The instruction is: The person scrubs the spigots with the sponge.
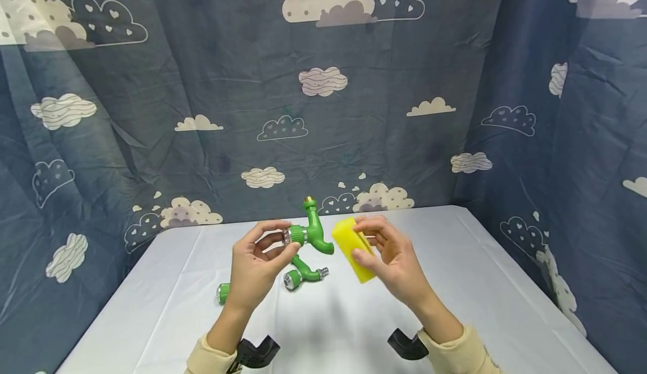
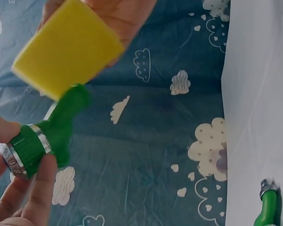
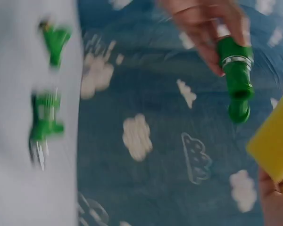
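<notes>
The left hand pinches a green tap by its silver-ringed end; the right hand, fingers curled, grips a yellow sponge just beside it, both above the white table. On the tabletop lie a second tap and a partly hidden third tap. Cloud-printed cloth hangs behind.

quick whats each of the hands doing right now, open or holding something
Left hand: holding a green tap by its ribbed end.
Right hand: holding a yellow sponge.
</notes>
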`<state>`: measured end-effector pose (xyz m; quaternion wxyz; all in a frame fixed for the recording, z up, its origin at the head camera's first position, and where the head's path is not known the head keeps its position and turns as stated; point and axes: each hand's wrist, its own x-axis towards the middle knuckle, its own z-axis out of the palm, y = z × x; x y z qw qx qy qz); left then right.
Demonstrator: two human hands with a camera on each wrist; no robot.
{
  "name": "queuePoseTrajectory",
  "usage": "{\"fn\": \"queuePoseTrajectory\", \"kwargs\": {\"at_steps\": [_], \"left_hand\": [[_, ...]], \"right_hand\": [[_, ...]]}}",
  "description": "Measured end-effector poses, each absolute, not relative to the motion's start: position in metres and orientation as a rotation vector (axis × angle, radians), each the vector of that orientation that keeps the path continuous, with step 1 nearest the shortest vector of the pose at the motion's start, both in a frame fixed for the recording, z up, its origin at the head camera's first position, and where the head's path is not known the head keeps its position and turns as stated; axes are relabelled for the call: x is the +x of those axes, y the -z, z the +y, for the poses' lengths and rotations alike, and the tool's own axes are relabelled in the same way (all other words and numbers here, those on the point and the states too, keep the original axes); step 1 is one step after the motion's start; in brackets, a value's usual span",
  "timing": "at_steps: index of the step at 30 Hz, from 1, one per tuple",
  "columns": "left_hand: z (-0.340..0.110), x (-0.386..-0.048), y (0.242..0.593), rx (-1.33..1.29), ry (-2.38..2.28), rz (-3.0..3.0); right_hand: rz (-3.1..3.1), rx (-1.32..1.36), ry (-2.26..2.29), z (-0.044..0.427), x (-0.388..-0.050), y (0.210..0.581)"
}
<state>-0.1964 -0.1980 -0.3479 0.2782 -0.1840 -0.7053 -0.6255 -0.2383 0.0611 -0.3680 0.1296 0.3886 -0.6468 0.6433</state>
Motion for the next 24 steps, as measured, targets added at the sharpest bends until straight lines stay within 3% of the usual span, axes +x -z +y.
{"fn": "queuePoseTrajectory", "kwargs": {"at_steps": [3, 7, 24], "left_hand": [[-0.195, -0.194, 0.349, -0.536, 1.640, -1.978], [-0.194, -0.191, 0.349, -0.608, 1.627, -2.033], [-0.203, -0.186, 0.341, -0.853, 1.798, -2.017]], "right_hand": [[-1.875, 1.179, -1.396, 0.053, -0.234, 0.370], [-1.847, 1.239, -1.114, 0.047, -0.231, 0.373], [-1.820, 1.006, -1.043, 0.060, -0.253, 0.381]]}}
